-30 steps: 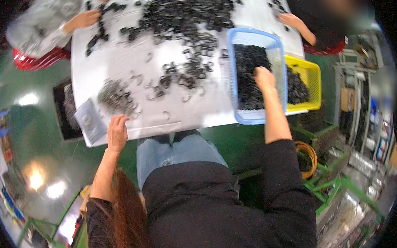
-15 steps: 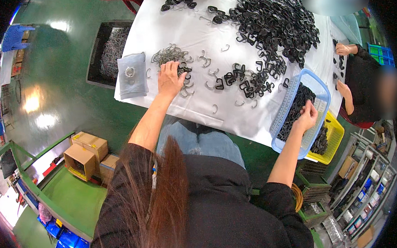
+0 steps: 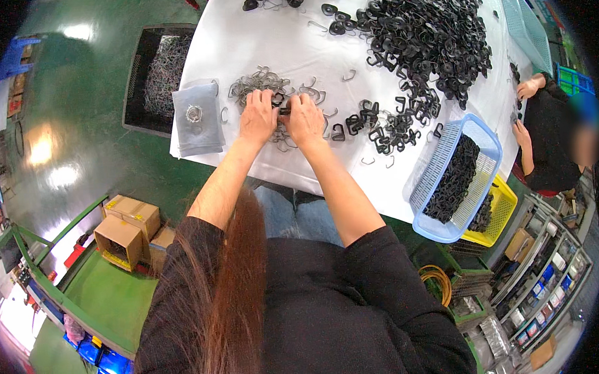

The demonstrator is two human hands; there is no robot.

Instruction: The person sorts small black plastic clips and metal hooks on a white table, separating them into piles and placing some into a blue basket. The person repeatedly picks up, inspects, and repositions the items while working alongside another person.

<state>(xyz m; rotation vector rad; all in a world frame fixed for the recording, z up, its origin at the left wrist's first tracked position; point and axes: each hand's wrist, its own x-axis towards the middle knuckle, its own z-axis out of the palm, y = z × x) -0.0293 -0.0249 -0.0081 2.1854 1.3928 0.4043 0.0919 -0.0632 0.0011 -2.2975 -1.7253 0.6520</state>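
Observation:
My left hand and my right hand meet over the left part of the white-covered table. Both are closed, their fingertips almost touching around small black plastic pieces; the fingers partly hide them. Just beyond and under the hands spreads a pile of bent metal wire hooks. Right of my right hand lies a group of black angular clips mixed with wire hooks. A blue plastic basket at the table's right front edge holds many black clips.
A big heap of black rounded parts covers the far right of the table. A grey flat packet with a metal ring lies at the left edge. Beside the blue basket is a yellow basket. Another person works at the right.
My right hand has moved left from over the blue basket to meet my left hand, which stays by the wire hooks. The view has shifted slightly.

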